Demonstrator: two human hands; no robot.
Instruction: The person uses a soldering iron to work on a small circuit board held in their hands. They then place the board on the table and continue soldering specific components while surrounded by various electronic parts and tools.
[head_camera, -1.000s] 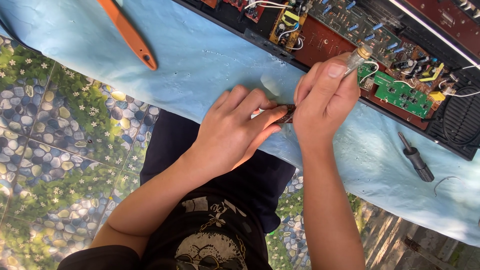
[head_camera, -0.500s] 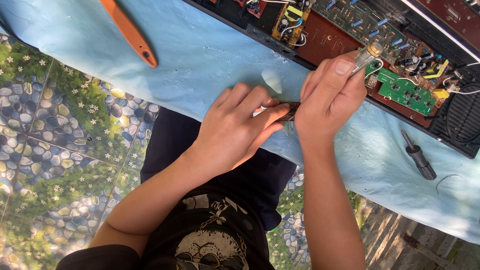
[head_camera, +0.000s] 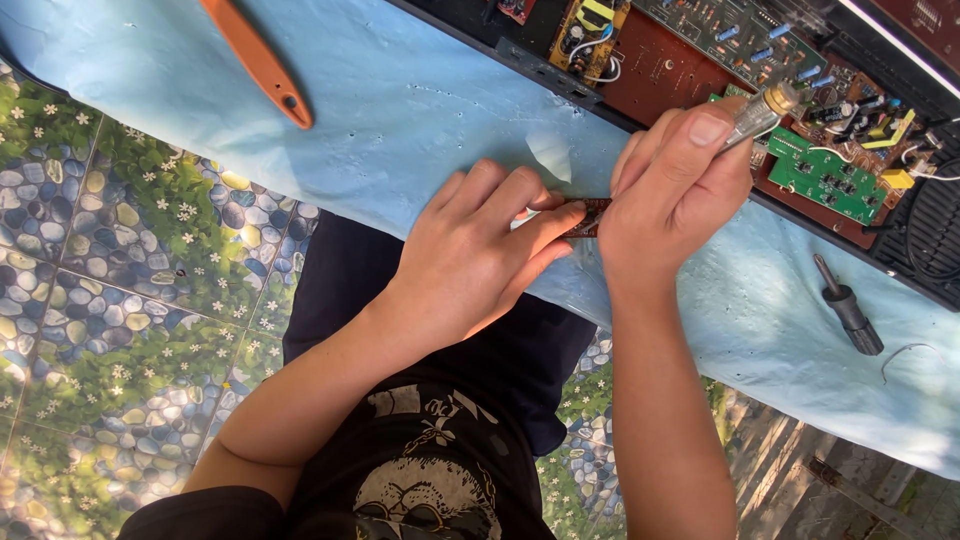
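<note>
Pinching a small board (head_camera: 588, 216) at frame centre, the left hand (head_camera: 480, 255) steadies it; the right hand (head_camera: 672, 190) grips a metal tool (head_camera: 758, 110).

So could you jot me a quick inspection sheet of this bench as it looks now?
Surface: pale blue cloth over the table.
Job's things: small brown board pinched between both hands; metal-tipped tool in the right hand.
Clutter: orange tool; black screwdriver.
Grips: left hand and right hand, both closed.
Cables: white wires inside the open chassis.
Surroundings: pebble-pattern floor tiles.
</note>
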